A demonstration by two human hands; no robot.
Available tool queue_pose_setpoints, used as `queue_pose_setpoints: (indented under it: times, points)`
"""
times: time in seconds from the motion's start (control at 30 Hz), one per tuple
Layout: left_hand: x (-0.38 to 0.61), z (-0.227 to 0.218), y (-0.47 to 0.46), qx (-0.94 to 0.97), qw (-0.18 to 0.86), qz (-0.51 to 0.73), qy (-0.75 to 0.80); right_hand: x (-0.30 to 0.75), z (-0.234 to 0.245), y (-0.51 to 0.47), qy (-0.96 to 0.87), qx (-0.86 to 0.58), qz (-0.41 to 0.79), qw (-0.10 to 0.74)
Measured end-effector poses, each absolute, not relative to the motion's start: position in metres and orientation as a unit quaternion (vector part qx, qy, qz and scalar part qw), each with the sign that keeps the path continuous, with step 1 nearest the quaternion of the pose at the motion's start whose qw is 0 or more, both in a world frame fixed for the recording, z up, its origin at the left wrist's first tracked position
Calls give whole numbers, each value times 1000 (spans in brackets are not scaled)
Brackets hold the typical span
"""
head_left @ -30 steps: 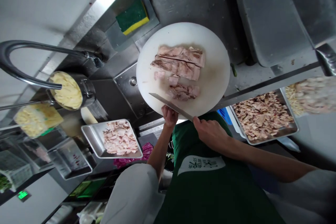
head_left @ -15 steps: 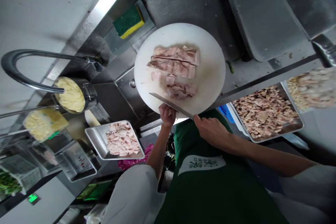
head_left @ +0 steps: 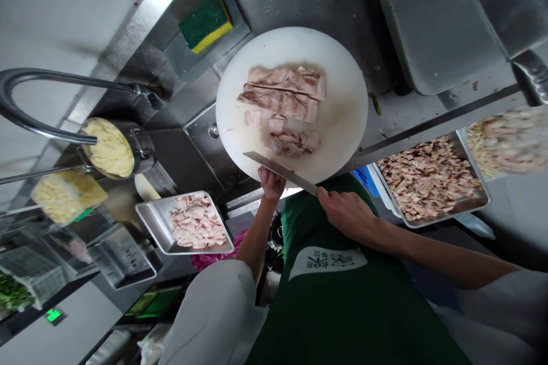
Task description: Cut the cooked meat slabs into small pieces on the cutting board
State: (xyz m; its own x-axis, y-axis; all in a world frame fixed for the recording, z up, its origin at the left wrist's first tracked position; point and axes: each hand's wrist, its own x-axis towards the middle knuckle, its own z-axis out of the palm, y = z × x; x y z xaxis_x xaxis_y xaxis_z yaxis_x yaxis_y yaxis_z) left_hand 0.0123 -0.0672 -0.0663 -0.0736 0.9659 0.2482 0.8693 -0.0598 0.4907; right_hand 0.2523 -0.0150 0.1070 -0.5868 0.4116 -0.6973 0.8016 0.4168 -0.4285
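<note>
My right hand (head_left: 349,214) is wrapped round the handle of a kitchen knife (head_left: 280,171). The blade lies slantwise over the near edge of a round white cutting board (head_left: 342,80). Behind the blade, my left hand (head_left: 272,183) is closed with its fingers curled close to the steel; whatever it grips is hidden. Two long slabs of pale cooked meat (head_left: 282,97) lie side by side on the board. Nearer the knife is a pile of cut meat pieces (head_left: 295,142), with a small loose meat piece (head_left: 253,118) to its left.
To the left stand a metal tray (head_left: 149,222) of sliced meat, a pot (head_left: 143,151) of pale yellow slices and a curved faucet (head_left: 64,74). A sponge (head_left: 208,23) lies beyond the board. At right is a tray (head_left: 475,205) of chopped brown meat.
The camera view has shifted slightly. Both hands, the knife and the meat keep nearly the same places relative to the board.
</note>
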Motion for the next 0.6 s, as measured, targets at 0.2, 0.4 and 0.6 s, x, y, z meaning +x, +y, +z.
queue_pose_setpoints:
  times: [0.2,0.4,0.6]
  points:
    - [16,-59,-61,702,15,302,644,256,102,-13,807,371,-387,250]
    - [16,-60,-62,684,43,266,678,261,106,-13,785,375,-399,290]
    - [16,-60,-64,658,113,275,692,260,104,-11,790,368,-408,274]
